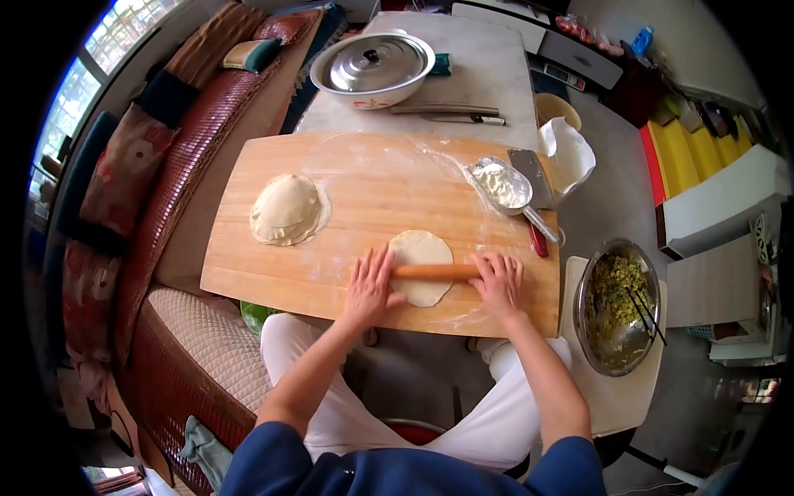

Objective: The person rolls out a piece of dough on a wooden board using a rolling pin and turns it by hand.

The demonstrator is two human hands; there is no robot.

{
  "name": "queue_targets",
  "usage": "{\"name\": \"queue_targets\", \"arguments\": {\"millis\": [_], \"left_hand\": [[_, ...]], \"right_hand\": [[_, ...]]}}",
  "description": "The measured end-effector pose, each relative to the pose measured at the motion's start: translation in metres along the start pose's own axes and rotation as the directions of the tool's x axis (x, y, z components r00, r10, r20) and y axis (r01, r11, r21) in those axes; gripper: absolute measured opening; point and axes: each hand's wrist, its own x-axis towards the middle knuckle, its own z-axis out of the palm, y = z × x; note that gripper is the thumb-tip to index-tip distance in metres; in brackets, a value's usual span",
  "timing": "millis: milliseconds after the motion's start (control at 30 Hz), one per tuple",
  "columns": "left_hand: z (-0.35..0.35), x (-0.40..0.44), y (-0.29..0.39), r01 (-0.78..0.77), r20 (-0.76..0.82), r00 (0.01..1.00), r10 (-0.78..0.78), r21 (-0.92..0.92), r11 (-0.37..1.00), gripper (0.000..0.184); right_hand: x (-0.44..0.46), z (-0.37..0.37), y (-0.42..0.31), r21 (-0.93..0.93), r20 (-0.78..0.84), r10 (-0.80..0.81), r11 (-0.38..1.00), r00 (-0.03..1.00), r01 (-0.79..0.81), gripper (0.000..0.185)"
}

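Observation:
A wooden rolling pin (437, 271) lies across a round, flat sheet of dough (423, 245) near the front edge of the wooden board (356, 190). My left hand (372, 285) rests over the pin's left end, and my right hand (499, 281) is over its right end; the palms hide both ends. To the left on the board sits a stack of flat dough rounds (287, 210). A metal scoop (529, 207) with white flour (501, 183) lies at the board's right side, by a broad-bladed scraper or knife (533, 175).
Beyond the board, a lidded pot (372, 68) and a long knife (447, 109) stand on the table (488, 50). At the right, a steel bowl (582, 318) holds chopped green-yellow filling (619, 285) and dark chopsticks (647, 314). A sofa (178, 157) runs along the left.

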Motion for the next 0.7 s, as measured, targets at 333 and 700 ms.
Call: {"name": "queue_targets", "arguments": {"millis": [333, 700], "left_hand": [[0.034, 0.080, 0.053, 0.187, -0.114, 0.975, -0.192, -0.055, 0.981, 0.077], [-0.016, -0.017, 0.017, -0.136, -0.013, 0.991, 0.136, -0.064, 0.989, 0.075]], "right_hand": [[-0.002, 0.026, 0.038, 0.422, 0.022, 0.554, 0.750, 0.833, -0.510, 0.041], [-0.044, -0.022, 0.046, 0.272, 0.092, -0.006, 0.962, 0.996, -0.019, 0.036]]}}
